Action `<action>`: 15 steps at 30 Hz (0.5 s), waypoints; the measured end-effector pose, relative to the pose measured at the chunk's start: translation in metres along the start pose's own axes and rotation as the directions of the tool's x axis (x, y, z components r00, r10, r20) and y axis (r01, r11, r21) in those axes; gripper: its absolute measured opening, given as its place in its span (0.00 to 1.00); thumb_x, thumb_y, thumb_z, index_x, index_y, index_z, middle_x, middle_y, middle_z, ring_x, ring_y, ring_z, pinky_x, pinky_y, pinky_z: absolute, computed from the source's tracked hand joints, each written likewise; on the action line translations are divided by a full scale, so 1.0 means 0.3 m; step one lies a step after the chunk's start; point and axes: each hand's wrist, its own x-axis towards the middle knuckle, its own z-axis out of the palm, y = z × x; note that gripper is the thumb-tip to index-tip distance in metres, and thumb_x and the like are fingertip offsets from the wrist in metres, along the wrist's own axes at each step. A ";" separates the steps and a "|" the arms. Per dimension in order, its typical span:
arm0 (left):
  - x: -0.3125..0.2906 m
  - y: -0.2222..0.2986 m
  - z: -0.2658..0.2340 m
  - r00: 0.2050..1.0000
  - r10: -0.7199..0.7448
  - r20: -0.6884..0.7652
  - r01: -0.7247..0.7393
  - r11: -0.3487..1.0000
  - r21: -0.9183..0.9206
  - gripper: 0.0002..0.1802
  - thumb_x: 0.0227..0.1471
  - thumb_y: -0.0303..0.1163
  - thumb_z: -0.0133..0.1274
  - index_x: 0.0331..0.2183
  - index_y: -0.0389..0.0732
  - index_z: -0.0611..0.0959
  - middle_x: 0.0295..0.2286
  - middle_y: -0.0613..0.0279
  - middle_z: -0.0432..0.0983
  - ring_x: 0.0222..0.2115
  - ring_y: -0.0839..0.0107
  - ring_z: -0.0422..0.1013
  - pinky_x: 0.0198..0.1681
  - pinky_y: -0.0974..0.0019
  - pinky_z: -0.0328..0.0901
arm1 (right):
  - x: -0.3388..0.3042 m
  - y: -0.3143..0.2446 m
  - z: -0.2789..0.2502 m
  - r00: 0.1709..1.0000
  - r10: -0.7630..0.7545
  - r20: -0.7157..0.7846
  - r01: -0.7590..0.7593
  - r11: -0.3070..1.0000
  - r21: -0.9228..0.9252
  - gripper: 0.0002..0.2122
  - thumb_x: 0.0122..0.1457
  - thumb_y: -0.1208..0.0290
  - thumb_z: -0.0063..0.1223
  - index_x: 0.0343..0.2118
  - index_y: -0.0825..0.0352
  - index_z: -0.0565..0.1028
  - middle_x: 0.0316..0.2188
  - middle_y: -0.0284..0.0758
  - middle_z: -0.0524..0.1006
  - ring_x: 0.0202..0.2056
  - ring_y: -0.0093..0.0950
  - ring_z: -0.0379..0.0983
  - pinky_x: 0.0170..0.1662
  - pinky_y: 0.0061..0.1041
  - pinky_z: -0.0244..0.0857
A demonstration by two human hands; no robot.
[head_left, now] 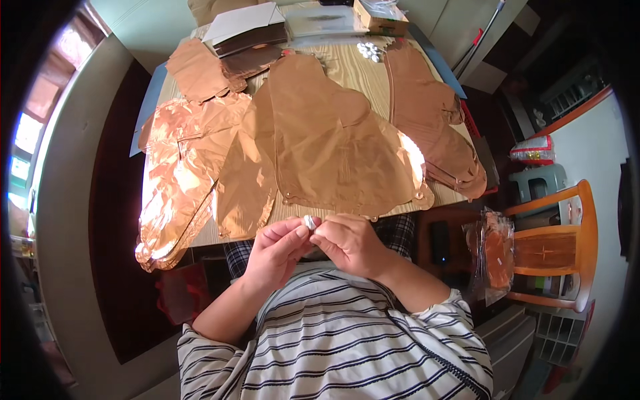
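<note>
Just past the table's near edge, above my lap, my two hands meet in front of my chest. Between thumb and fingertips my left hand (277, 248) pinches a small white, shiny piece (309, 223), too small to name surely. The closed fingers of my right hand (350, 245) press against its right side. Beyond my hands lies a large flat copper-coloured foil balloon (333, 147), uninflated and scalloped at its edge. More flat foil balloons are stacked to the left (193, 147), and another stack (427, 113) lies at the right.
The wooden table (343, 70) bears white sheets (243, 21), a cardboard box (381, 19), clear plastic packaging (323, 23) and a cluster of white pieces (369, 52) at its far side. To my right, a wooden chair (583, 247) stands near a plastic bag (497, 257) with copper-coloured contents.
</note>
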 end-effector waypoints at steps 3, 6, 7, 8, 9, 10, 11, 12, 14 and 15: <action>-0.003 -0.006 -0.029 0.997 0.073 0.025 -0.077 0.970 0.230 0.11 0.59 0.21 0.47 0.43 0.31 0.80 0.38 0.65 0.72 0.38 0.80 0.69 0.43 0.76 0.63 | 0.019 -0.017 -0.024 0.995 -0.087 -0.038 0.077 0.971 -0.228 0.09 0.53 0.73 0.59 0.22 0.65 0.69 0.18 0.33 0.67 0.19 0.32 0.67 0.25 0.31 0.63; -0.006 -0.016 -0.022 0.983 0.146 0.110 -0.179 0.885 0.430 0.11 0.56 0.19 0.50 0.42 0.31 0.80 0.35 0.66 0.71 0.36 0.82 0.68 0.39 0.77 0.63 | 0.027 -0.013 -0.046 0.994 -0.106 -0.018 0.096 0.949 -0.301 0.11 0.51 0.71 0.61 0.19 0.65 0.69 0.17 0.33 0.65 0.18 0.32 0.65 0.23 0.31 0.62; -0.004 -0.024 -0.016 0.981 0.162 0.108 -0.194 0.862 0.468 0.12 0.54 0.20 0.54 0.42 0.31 0.80 0.32 0.68 0.70 0.33 0.83 0.67 0.35 0.78 0.63 | 0.030 -0.008 -0.051 0.994 -0.105 -0.007 0.098 0.949 -0.301 0.12 0.51 0.71 0.62 0.18 0.65 0.69 0.16 0.33 0.65 0.17 0.32 0.65 0.22 0.31 0.61; -0.003 -0.026 -0.019 0.984 0.141 0.109 -0.177 0.839 0.515 0.10 0.54 0.19 0.54 0.41 0.32 0.79 0.32 0.68 0.71 0.33 0.83 0.68 0.36 0.78 0.63 | 0.028 -0.002 -0.056 0.999 -0.037 0.003 0.036 0.972 -0.231 0.12 0.51 0.70 0.62 0.18 0.65 0.69 0.16 0.33 0.65 0.17 0.32 0.64 0.22 0.31 0.61; 0.000 -0.027 -0.023 0.987 0.120 0.109 -0.160 0.812 0.561 0.09 0.54 0.19 0.54 0.40 0.33 0.78 0.32 0.68 0.72 0.33 0.83 0.69 0.37 0.78 0.64 | 0.023 0.006 -0.061 0.999 0.031 0.017 -0.028 0.987 -0.160 0.13 0.51 0.70 0.63 0.17 0.65 0.69 0.15 0.33 0.65 0.17 0.32 0.64 0.22 0.31 0.60; 0.000 -0.029 -0.027 0.989 0.098 0.107 -0.143 0.784 0.604 0.08 0.55 0.19 0.53 0.39 0.34 0.78 0.31 0.68 0.73 0.33 0.83 0.69 0.38 0.77 0.64 | 0.017 0.012 -0.065 0.995 0.097 0.037 -0.094 0.992 -0.090 0.13 0.51 0.70 0.63 0.17 0.66 0.70 0.15 0.33 0.64 0.17 0.32 0.64 0.21 0.31 0.60; -0.003 -0.022 -0.025 0.996 0.046 0.079 -0.085 0.788 0.610 0.05 0.55 0.20 0.55 0.36 0.35 0.78 0.30 0.70 0.74 0.32 0.84 0.69 0.36 0.79 0.64 | 0.013 0.017 -0.069 0.977 0.200 0.074 -0.203 0.979 0.025 0.13 0.52 0.69 0.63 0.18 0.67 0.72 0.15 0.34 0.67 0.17 0.32 0.65 0.21 0.30 0.60; -0.003 -0.023 -0.024 0.996 0.038 0.081 -0.078 0.807 0.585 0.05 0.55 0.21 0.55 0.36 0.35 0.79 0.30 0.70 0.74 0.32 0.84 0.69 0.36 0.79 0.63 | 0.013 0.021 -0.073 0.963 0.251 0.097 -0.259 0.962 0.089 0.12 0.53 0.69 0.63 0.19 0.67 0.72 0.16 0.35 0.68 0.17 0.33 0.66 0.22 0.29 0.60; 0.000 -0.028 -0.020 0.996 0.022 0.086 -0.064 0.844 0.532 0.03 0.55 0.22 0.55 0.35 0.34 0.79 0.30 0.69 0.75 0.31 0.84 0.69 0.35 0.79 0.63 | 0.014 0.028 -0.079 0.926 0.346 0.150 -0.372 0.904 0.211 0.11 0.53 0.69 0.62 0.20 0.68 0.73 0.17 0.36 0.70 0.18 0.33 0.67 0.22 0.28 0.61; -0.001 -0.023 -0.021 0.997 -0.004 0.073 -0.034 0.862 0.506 0.03 0.56 0.23 0.55 0.34 0.34 0.80 0.30 0.69 0.75 0.32 0.83 0.69 0.36 0.78 0.63 | 0.009 0.029 -0.083 0.930 0.341 0.139 -0.361 0.919 0.158 0.10 0.54 0.70 0.62 0.21 0.68 0.74 0.18 0.36 0.71 0.19 0.31 0.68 0.23 0.27 0.61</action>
